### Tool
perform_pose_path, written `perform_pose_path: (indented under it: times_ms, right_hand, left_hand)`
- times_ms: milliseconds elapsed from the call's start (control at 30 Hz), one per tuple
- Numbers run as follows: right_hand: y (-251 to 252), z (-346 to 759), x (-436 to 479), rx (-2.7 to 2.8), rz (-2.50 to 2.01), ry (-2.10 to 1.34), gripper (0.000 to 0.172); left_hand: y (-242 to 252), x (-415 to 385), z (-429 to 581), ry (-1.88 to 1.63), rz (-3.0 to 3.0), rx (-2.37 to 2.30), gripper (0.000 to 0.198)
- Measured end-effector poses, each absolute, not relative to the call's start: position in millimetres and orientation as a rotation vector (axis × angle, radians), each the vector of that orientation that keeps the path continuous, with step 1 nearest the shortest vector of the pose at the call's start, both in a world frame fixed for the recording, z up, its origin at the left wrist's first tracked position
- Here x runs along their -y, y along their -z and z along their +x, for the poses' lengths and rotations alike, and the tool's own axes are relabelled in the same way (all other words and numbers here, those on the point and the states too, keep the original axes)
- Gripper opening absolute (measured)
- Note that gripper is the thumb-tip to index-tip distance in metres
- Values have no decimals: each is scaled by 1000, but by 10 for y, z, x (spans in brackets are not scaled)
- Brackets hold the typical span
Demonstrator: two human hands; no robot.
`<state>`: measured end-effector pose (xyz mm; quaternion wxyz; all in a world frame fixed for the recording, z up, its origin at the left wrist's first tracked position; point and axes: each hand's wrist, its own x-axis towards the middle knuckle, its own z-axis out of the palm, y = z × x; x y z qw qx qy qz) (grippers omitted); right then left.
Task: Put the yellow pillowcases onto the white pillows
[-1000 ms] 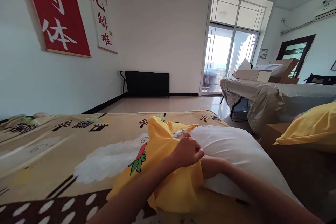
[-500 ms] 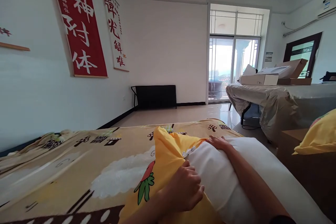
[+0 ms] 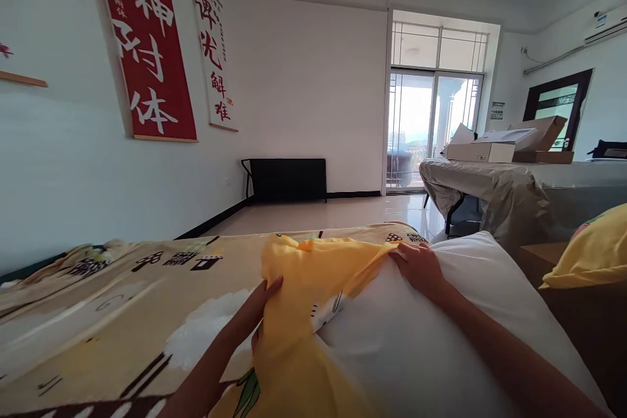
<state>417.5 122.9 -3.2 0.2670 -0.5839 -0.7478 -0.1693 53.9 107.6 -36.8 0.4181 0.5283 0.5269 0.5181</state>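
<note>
A white pillow (image 3: 416, 346) lies on the bed with a yellow pillowcase (image 3: 294, 326) drawn over its left part. The case bears a printed carrot and a patch of white with black lines. My left hand (image 3: 264, 297) grips the left side of the case, thumb on top and the other fingers hidden behind the cloth. At the case's far right corner, my right hand (image 3: 418, 268) pinches the opening's edge, just above the pillow. The right half of the pillow is bare.
A beige patterned blanket (image 3: 147, 313) covers the bed. Another yellow pillow (image 3: 595, 251) rests on a brown box-like surface (image 3: 543, 249) at right. Behind stand a plastic-covered table (image 3: 494, 176) with open boxes (image 3: 494, 151) and a black folded panel (image 3: 289, 179) against the wall.
My left hand has moved left and away from me, from the pillowcase's near edge to its left side. The case now spreads wider and flatter. My right hand keeps its pinch.
</note>
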Motion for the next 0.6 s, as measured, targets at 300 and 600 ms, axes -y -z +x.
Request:
perform_pose_path:
  times_ms: [300, 600]
  right_hand:
    - [-819, 4563, -1213, 1936, -1443, 874, 43]
    - [-219, 4274, -1372, 2038, -1382, 310, 34]
  left_hand:
    - [-212, -1054, 971, -1626, 1210, -1235, 53]
    - [-200, -1606, 1108, -1568, 1218, -1399, 49]
